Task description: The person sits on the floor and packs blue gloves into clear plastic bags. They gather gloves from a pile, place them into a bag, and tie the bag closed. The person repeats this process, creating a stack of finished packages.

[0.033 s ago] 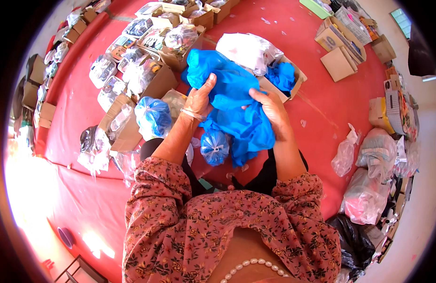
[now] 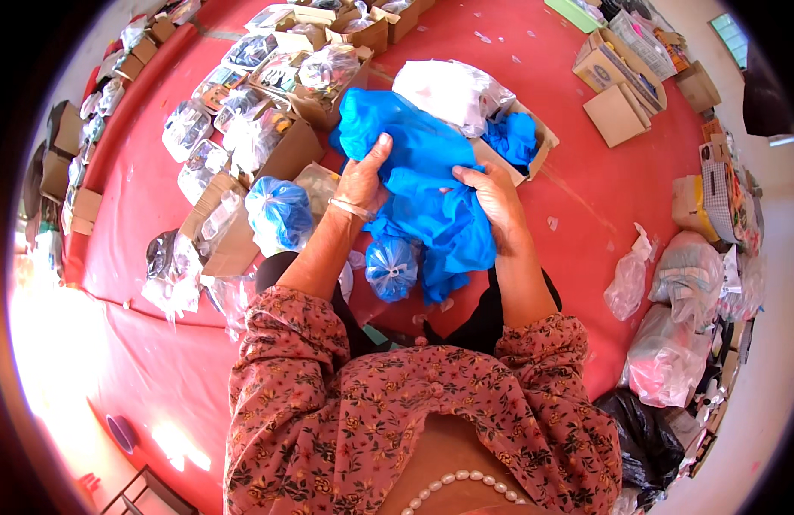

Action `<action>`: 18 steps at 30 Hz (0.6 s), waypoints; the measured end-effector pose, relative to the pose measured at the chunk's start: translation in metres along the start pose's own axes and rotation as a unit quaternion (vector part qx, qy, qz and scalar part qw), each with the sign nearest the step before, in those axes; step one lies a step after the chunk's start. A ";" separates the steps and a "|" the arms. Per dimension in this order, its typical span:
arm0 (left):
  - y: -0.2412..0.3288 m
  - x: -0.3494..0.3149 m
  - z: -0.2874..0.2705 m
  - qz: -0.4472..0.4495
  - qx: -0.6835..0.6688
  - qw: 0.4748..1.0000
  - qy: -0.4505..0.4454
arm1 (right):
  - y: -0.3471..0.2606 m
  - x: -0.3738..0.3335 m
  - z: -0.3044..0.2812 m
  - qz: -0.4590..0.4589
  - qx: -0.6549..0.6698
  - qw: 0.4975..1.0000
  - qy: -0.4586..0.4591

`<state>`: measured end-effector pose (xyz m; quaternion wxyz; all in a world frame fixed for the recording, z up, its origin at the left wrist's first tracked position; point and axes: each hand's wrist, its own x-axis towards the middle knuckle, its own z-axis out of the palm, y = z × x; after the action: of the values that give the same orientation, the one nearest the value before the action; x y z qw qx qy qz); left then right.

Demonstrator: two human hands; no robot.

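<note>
A crumpled bright blue cloth (image 2: pixel 431 197) is spread between my two hands, over the space in front of my knees. My left hand (image 2: pixel 363 178) grips its left side, thumb on top and fingers hidden underneath. At the cloth's right edge, my right hand (image 2: pixel 493 196) pinches the fabric between thumb and fingers. Just below hangs or rests a knotted clear bag of blue stuff (image 2: pixel 392 268); I cannot tell which. Beyond the cloth, a cardboard box (image 2: pixel 543 146) holds more blue cloth (image 2: pixel 512 137), with a white plastic bag (image 2: pixel 453 93) beside it.
To the left, a larger clear bag of blue material (image 2: pixel 279 213) stands by an open cardboard box (image 2: pixel 221 232). Several filled boxes and bags run up the far left. More boxes (image 2: pixel 620 77), clear bags (image 2: pixel 667 356) and a black bag (image 2: pixel 642 438) line the right side of the red floor (image 2: pixel 577 249).
The cloth's folds between my hands have shifted slightly, and its right edge sits a little farther left. My right thumb has moved slightly on the fabric. My left hand stays in place.
</note>
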<state>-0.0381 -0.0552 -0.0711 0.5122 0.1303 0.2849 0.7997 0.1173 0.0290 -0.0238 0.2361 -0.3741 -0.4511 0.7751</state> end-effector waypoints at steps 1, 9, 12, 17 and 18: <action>-0.002 0.005 -0.011 0.021 -0.004 1.000 -0.002 | 0.001 0.001 -0.001 -0.080 -0.088 0.993 0.018; 0.007 0.013 -0.019 0.035 -0.002 0.996 0.086 | 0.005 0.007 -0.015 -0.370 -0.363 0.851 0.088; 0.008 0.016 -0.026 0.081 0.039 0.977 0.193 | -0.006 0.002 -0.020 -0.277 -0.329 0.897 0.103; 0.024 0.021 -0.033 0.107 0.132 0.950 0.262 | -0.018 0.005 -0.045 -0.211 -0.184 0.958 0.066; 0.027 0.021 -0.031 0.097 0.140 0.943 0.286 | -0.019 0.006 -0.049 -0.204 -0.149 0.966 0.061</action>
<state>-0.0831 -0.0545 -0.0813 0.3056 -0.0065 0.5141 0.8015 0.1526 0.0678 -0.0247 0.3582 -0.3515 -0.6127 0.6105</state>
